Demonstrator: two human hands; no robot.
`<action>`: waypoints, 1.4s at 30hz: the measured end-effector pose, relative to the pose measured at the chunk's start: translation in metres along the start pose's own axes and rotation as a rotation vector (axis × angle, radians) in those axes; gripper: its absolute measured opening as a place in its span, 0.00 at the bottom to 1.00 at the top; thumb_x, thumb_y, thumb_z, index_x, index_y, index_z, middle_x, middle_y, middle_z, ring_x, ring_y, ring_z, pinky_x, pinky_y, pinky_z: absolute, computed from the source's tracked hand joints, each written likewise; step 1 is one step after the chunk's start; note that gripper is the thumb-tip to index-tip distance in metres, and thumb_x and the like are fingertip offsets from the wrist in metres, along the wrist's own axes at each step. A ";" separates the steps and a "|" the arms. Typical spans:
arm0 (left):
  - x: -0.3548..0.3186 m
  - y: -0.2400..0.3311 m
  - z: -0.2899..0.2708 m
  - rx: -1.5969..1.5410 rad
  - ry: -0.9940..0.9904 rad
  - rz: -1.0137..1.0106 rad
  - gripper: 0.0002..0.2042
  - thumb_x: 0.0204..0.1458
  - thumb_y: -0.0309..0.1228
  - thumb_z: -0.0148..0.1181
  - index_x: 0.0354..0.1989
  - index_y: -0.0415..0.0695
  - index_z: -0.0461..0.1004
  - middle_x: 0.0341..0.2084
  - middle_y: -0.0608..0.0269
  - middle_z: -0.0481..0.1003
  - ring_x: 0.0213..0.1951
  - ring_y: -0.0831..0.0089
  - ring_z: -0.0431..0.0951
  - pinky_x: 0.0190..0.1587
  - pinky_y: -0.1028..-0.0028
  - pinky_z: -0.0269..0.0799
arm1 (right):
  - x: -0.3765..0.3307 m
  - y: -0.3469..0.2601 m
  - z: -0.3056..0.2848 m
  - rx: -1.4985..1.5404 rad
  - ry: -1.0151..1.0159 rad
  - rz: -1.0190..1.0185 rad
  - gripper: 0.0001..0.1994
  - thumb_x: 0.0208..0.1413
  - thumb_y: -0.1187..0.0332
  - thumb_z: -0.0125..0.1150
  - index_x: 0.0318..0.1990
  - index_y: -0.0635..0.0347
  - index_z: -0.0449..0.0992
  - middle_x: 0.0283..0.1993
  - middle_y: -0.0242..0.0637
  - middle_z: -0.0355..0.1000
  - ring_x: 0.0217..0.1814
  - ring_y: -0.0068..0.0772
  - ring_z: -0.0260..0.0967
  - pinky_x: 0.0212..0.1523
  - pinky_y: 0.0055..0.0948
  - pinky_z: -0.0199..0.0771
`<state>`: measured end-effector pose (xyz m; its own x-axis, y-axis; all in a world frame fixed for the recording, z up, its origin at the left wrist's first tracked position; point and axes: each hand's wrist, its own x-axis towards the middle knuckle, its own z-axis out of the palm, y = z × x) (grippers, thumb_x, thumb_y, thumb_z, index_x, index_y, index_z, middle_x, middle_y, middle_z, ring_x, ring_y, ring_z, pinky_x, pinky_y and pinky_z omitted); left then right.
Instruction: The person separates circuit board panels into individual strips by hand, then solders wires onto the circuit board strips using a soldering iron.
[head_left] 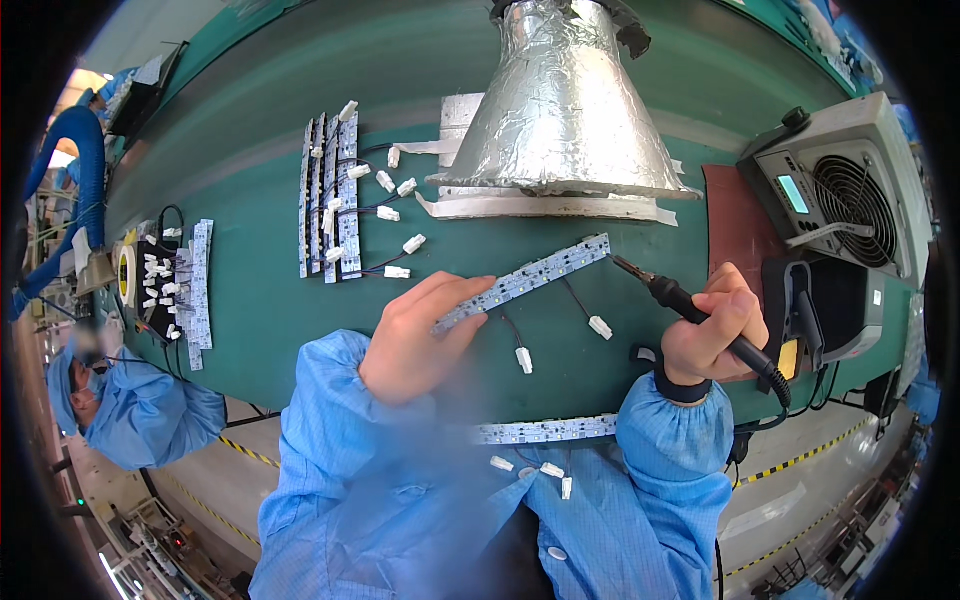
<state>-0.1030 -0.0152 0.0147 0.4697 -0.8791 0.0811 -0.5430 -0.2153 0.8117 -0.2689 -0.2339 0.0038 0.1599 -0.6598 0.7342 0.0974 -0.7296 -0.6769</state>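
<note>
Between the thumb and fingers of my left hand (415, 330) is one end of a narrow LED circuit board strip (550, 272). The strip slants up to the right, and two short wires with white plugs (524, 360) hang from it. My right hand (712, 335) is wrapped round the black handle of a soldering iron (672, 292). Its tip points left, close to the strip's far right end; whether they touch I cannot tell. A second LED strip (560, 430) lies along the table's near edge, its white plugs hanging over my blue smock.
A foil-covered fume hood (570, 110) stands at the back middle. Several LED strips (330, 200) with wired plugs lie side by side at left. At right are a fan unit (850, 190), a brown mat (735, 225) and an iron holder (795, 300). A co-worker (135, 400) sits far left.
</note>
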 end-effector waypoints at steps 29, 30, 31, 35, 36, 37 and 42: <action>-0.004 0.012 -0.010 0.185 0.005 0.073 0.19 0.46 0.21 0.68 0.50 0.38 0.78 0.35 0.50 0.79 0.32 0.53 0.80 0.36 0.66 0.77 | 0.022 0.006 -0.007 0.010 0.318 0.119 0.21 0.61 0.65 0.46 0.16 0.56 0.49 0.15 0.29 0.46 0.16 0.21 0.45 0.20 0.24 0.43; -0.006 0.019 -0.014 0.239 0.022 0.086 0.19 0.46 0.22 0.69 0.49 0.38 0.79 0.34 0.50 0.79 0.29 0.52 0.79 0.33 0.65 0.76 | 0.021 0.008 -0.011 0.032 0.294 0.125 0.21 0.62 0.67 0.46 0.16 0.55 0.50 0.15 0.28 0.46 0.16 0.21 0.45 0.21 0.25 0.44; -0.010 0.023 -0.018 0.251 0.024 0.077 0.19 0.45 0.22 0.69 0.49 0.37 0.78 0.33 0.50 0.79 0.29 0.52 0.79 0.32 0.65 0.76 | 0.021 0.009 -0.015 0.034 0.299 0.123 0.21 0.62 0.68 0.46 0.16 0.56 0.50 0.15 0.28 0.46 0.16 0.21 0.45 0.21 0.25 0.44; -0.051 0.021 -0.049 0.314 0.187 0.116 0.19 0.46 0.21 0.67 0.49 0.33 0.77 0.32 0.48 0.78 0.28 0.56 0.80 0.32 0.66 0.75 | 0.019 0.010 -0.019 0.136 0.316 0.157 0.20 0.61 0.71 0.48 0.17 0.58 0.52 0.16 0.29 0.47 0.17 0.22 0.46 0.22 0.25 0.46; -0.060 0.017 -0.063 0.330 0.189 0.119 0.19 0.46 0.21 0.67 0.49 0.33 0.77 0.32 0.48 0.78 0.28 0.56 0.80 0.32 0.66 0.75 | 0.017 0.009 -0.018 0.150 0.326 0.159 0.20 0.61 0.71 0.48 0.17 0.58 0.52 0.16 0.29 0.47 0.17 0.22 0.46 0.22 0.25 0.46; -0.070 0.013 -0.079 0.314 0.212 0.081 0.18 0.48 0.22 0.65 0.50 0.33 0.77 0.32 0.49 0.79 0.29 0.60 0.81 0.33 0.68 0.75 | 0.016 0.010 -0.017 0.140 0.295 0.149 0.20 0.61 0.71 0.48 0.17 0.58 0.52 0.16 0.29 0.47 0.18 0.22 0.46 0.23 0.26 0.46; -0.078 -0.021 -0.114 0.156 0.550 -0.119 0.15 0.63 0.27 0.54 0.55 0.35 0.75 0.35 0.62 0.80 0.25 0.82 0.69 0.30 0.79 0.66 | 0.007 0.015 -0.016 0.215 0.199 0.103 0.20 0.64 0.74 0.47 0.17 0.61 0.55 0.17 0.31 0.50 0.19 0.21 0.46 0.24 0.26 0.47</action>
<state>-0.0488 0.1066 0.0577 0.8036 -0.5036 0.3172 -0.5410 -0.3961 0.7419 -0.2824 -0.2520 -0.0001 -0.0135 -0.7661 0.6426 0.2992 -0.6163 -0.7285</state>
